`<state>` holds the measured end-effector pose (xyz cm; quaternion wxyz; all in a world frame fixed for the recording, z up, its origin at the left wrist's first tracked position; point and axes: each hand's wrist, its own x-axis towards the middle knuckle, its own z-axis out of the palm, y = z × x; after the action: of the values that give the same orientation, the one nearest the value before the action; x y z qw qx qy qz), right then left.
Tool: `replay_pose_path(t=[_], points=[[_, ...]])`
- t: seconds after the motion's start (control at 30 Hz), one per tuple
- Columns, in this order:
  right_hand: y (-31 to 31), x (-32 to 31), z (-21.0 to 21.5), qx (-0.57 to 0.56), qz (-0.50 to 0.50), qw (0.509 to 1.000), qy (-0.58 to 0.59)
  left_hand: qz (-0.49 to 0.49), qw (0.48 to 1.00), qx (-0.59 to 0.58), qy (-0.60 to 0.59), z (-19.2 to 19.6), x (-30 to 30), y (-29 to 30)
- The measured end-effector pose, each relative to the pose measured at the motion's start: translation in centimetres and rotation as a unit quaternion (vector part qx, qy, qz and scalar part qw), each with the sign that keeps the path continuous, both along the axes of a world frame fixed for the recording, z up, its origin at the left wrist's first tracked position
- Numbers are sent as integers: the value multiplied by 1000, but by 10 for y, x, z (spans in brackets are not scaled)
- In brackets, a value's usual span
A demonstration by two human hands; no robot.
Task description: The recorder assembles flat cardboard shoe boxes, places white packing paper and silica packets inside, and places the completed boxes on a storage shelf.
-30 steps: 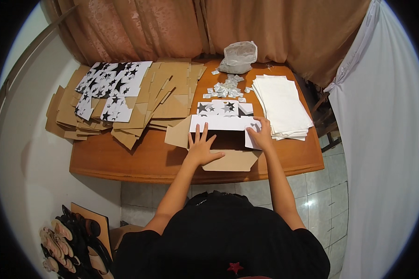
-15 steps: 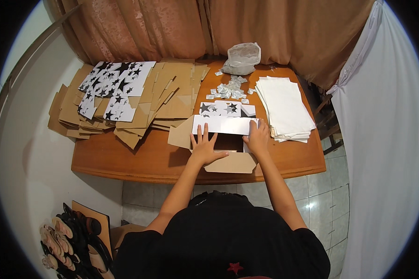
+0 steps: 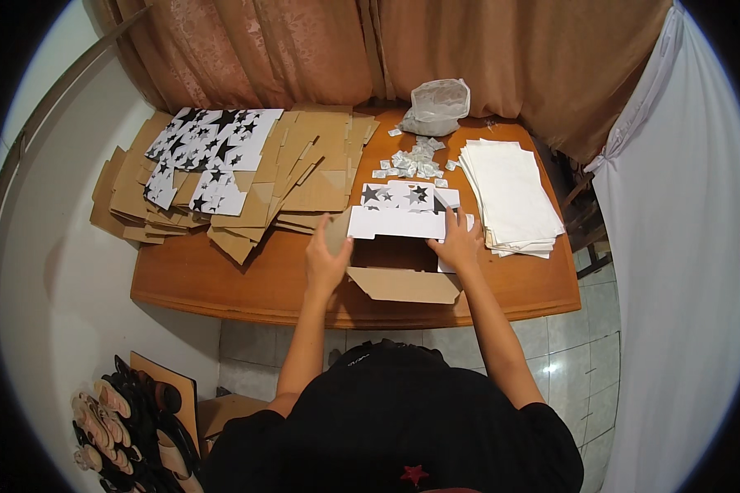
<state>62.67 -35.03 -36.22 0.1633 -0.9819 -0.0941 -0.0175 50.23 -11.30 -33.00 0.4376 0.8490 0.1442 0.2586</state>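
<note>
An opened cardboard box [image 3: 397,223], white with black stars outside and plain brown inside, lies in front of me on the wooden table. Its brown front flap [image 3: 404,285] hangs toward me, and the inside is dark. At the left side, my left hand [image 3: 329,256] closes around the raised side flap, fingers outside it and thumb near the box's corner. My right hand [image 3: 459,241] grips the right side, its thumb at the opening and its fingers over the white edge.
Flat brown cartons [image 3: 308,177] and star-printed sheets [image 3: 222,148] are piled at the left. Beyond the box lie small clear sachets [image 3: 415,163] and an opened plastic bag [image 3: 436,107]. A stack of white sheets [image 3: 514,197] sits at the right on the wooden table [image 3: 222,275].
My left hand has moved left, off the opening, and now folds the left side flap up toward the box. My right hand stays at the right side.
</note>
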Motion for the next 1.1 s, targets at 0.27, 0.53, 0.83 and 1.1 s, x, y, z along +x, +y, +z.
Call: replay_pose_path(t=[0.27,0.53,0.83,1.1], points=[[2,0,2,2,-2,1000,25,-254,951,159,76,-18,0,-23],[2,0,-3,-14,-5,1000,26,-289,926,194,148,-17,11,-19],[-11,5,5,54,10,997,54,-386,870,116,285,7,-13,-2],[-42,34,-35,370,63,927,-16,-171,968,53,178,-27,26,-7]])
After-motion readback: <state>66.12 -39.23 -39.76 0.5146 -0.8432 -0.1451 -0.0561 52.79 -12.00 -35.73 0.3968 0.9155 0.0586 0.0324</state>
